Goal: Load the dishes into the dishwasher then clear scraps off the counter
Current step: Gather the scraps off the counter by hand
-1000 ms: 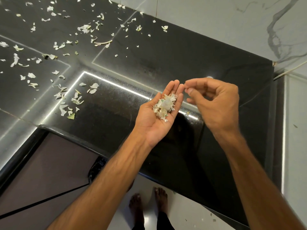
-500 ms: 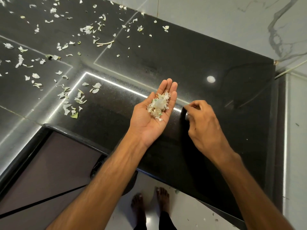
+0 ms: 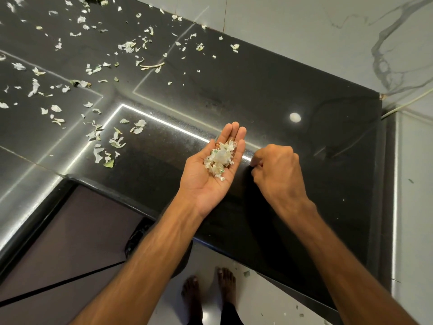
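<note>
Firstly, worktop (image 3: 281,90): black and glossy, set under a pale veined wall (image 3: 304,31); it mirrored a strip of light (image 3: 164,123) and one round lamp spot (image 3: 295,117).
Left hand (image 3: 199,186): held palm-up above the front part of the worktop, fingers straight and together; grip wide, nothing clasped.
Gathered scraps (image 3: 220,160): a small heap of whitish peel with green flecks; it lay in the left palm and on the finger bases.
Right hand (image 3: 278,174): just beside the left hand, back upward, fingers curled under with the tips down at the worktop; grip narrow, and whether it pinched a scrap could not be told.
Loose scraps (image 3: 112,141): strewn over the left and far parts of the worktop, well apart from both hands; the nearest cluster lay close to the front edge.
Floor (image 3: 257,296): pale tile below the worktop edge, with a few fragments and two bare feet (image 3: 226,285).
</note>
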A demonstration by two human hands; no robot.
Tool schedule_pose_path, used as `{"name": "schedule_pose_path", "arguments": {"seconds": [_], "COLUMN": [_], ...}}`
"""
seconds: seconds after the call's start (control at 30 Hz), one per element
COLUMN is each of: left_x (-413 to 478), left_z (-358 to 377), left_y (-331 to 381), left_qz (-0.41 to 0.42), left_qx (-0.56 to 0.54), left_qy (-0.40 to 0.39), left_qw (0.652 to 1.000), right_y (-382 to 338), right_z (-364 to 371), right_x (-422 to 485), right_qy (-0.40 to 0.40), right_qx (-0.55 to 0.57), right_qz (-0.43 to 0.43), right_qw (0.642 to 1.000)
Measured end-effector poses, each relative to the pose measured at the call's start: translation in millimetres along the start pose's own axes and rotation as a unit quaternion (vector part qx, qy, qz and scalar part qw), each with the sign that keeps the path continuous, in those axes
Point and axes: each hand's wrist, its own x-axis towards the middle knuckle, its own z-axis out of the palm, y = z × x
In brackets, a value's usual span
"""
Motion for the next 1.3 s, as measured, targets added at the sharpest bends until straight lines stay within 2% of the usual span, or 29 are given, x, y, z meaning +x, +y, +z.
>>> {"name": "schedule_pose_path", "arguments": {"seconds": [0.1,0.17,0.27,0.37,0.53,0.6,0.9,1.1,1.3], "left_x": [-3.9,-6.4,-10.6,-16.8,-26.8,-31.7,-56.2,-85.7,-142.5], "left_z": [-4.4,-8.6,-15.9,-19.0,-23.9,-26.2,-39.6,-61.6,-110.1], "left_y": [0.8,1.9,5.4,8.5,12.0,14.4,32.2,44.0,54.1], "left_qz": [-0.002,0.001,0.005,0.013,0.029,0.030,0.035,0.052,0.073], "left_qx": [0.011,0.020,0.026,0.041,0.085,0.084,0.080,0.058,0.000], "left_qy": [-0.008,-0.012,-0.011,-0.006,-0.007,-0.017,-0.039,-0.032,-0.003], "left_qw": [1.000,1.000,1.000,0.999,0.996,0.996,0.995,0.996,0.997], "right_y": [5.1,3.8,-7.9,-25.9,-50.7,-55.0,-77.7,-102.0,-116.5], "right_z": [0.5,-3.9,-16.2,-29.4,-23.8,-17.9,-2.6,4.7,37.6], "right_x": [1.7,0.0,-6.7,-13.6,-17.2,-18.3,-37.1,-67.0,-112.8], "right_qy": [0.024,0.036,0.056,0.057,0.026,0.034,0.077,0.080,0.070], "right_qx": [0.060,0.170,0.345,0.433,0.393,0.367,0.344,0.369,0.434], "right_qz": [0.010,0.027,0.037,0.003,-0.063,-0.065,-0.084,-0.126,-0.105], "right_qw": [0.998,0.984,0.936,0.900,0.917,0.927,0.932,0.917,0.892]}}
